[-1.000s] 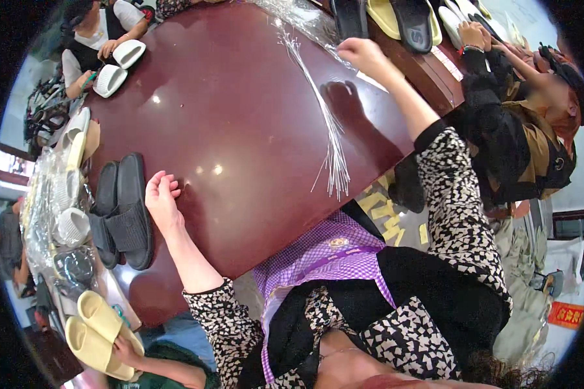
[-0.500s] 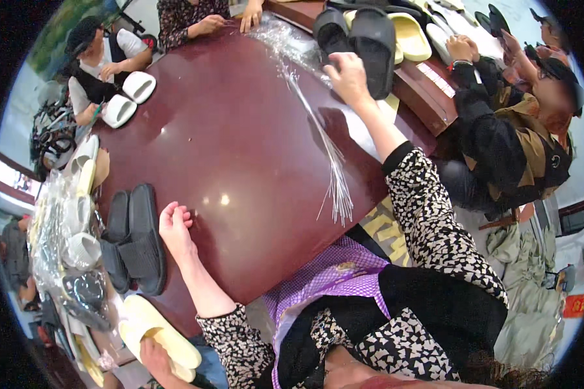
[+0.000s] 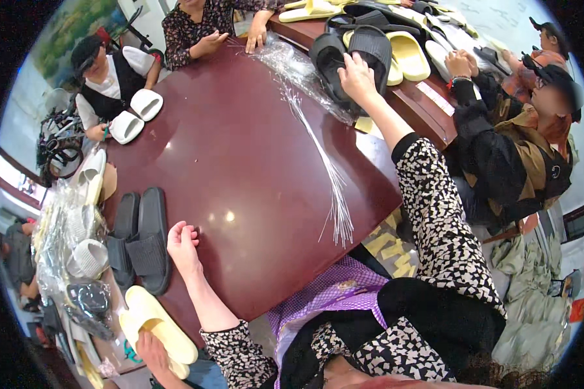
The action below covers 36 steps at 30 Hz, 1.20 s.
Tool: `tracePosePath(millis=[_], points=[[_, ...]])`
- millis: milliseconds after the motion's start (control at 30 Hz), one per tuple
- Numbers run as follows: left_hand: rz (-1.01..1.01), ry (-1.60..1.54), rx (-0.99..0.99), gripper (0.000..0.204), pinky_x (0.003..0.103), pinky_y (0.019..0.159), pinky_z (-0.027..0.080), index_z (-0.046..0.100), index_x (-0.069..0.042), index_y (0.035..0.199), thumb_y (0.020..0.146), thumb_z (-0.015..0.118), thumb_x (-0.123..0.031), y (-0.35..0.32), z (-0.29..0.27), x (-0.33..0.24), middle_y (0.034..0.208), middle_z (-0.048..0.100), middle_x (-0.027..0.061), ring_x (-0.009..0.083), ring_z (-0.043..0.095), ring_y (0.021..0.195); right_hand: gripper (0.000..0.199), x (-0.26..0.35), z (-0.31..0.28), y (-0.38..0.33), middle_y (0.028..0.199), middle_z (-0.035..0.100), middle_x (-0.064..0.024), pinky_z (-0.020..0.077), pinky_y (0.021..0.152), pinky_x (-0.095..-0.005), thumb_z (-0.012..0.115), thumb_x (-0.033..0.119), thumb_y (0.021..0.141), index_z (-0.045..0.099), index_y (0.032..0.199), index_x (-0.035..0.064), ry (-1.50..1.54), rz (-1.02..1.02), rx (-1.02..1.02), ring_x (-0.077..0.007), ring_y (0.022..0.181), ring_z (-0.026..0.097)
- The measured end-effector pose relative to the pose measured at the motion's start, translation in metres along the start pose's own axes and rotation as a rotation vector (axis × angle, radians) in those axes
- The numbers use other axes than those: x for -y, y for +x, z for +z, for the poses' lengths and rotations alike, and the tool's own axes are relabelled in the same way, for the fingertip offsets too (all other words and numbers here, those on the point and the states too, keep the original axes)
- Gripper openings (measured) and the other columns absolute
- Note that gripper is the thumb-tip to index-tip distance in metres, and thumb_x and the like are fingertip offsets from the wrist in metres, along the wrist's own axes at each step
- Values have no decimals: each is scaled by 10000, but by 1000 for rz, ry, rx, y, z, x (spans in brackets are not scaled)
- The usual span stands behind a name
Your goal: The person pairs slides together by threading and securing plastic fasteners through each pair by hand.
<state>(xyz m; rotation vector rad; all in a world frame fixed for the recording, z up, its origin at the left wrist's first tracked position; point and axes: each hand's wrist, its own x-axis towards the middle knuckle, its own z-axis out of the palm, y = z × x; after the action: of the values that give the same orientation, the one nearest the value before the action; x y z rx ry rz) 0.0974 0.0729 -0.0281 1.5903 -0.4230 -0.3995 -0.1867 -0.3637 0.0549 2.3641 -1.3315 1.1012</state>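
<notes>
At the far right side of the dark red table, my right hand has its fingers closed on a pair of black slippers; the exact grip is partly hidden. My left hand hovers over the near left of the tabletop, fingers loosely curled, and no object shows in them. Beside it lies another pair of black slippers with ribbed straps. A bundle of thin whitish ties stretches along the table between my hands. Clear plastic bags lie beyond the bundle.
Slippers in yellow, white and black, including a yellow pair, crowd a raised red surface at the far right. Bagged slippers line the left edge. Co-workers sit around; one holds white slippers, another's hand is in yellow slippers.
My right hand has come down from above the black slippers onto them, and they have shifted slightly toward me. My left hand stays near its place. The view has tilted a little.
</notes>
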Motion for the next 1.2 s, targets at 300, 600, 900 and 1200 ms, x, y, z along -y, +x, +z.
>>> tracePosePath(millis=[300, 600, 900, 1200], points=[[10, 45, 22, 190, 183, 530, 435, 559, -12, 1044, 879, 515, -97, 5, 9, 0, 843, 610, 44, 69, 536, 660, 365, -53, 3, 70, 1099, 511, -179, 412, 831, -446, 511, 242, 841, 521, 1088, -27, 303, -63, -516, -366, 967, 516], [-13, 144, -77, 178, 170, 511, 420, 561, -17, 1039, 885, 507, -86, -3, -8, 1, 827, 605, 34, 59, 524, 637, 404, -65, -59, 173, 1189, 520, -252, 416, 899, -378, 511, 202, 853, 496, 1150, -71, 1705, 65, -234, -375, 1086, 501], [9, 167, -67, 172, 164, 504, 408, 563, -28, 1041, 888, 514, -90, 2, 0, 8, 816, 600, 18, 50, 514, 634, 390, -200, 8, 228, 1157, 522, -220, 459, 836, -376, 446, 220, 870, 507, 1154, -40, -147, -23, -298, -311, 1012, 538], [205, -203, 88, 241, 243, 672, 459, 530, -1, 1118, 894, 509, -88, -27, 24, -52, 950, 602, 91, 131, 550, 776, 347, -197, -52, 130, 1099, 583, -209, 430, 887, -381, 516, 185, 829, 562, 1115, -6, -8, -107, -305, -352, 996, 556]])
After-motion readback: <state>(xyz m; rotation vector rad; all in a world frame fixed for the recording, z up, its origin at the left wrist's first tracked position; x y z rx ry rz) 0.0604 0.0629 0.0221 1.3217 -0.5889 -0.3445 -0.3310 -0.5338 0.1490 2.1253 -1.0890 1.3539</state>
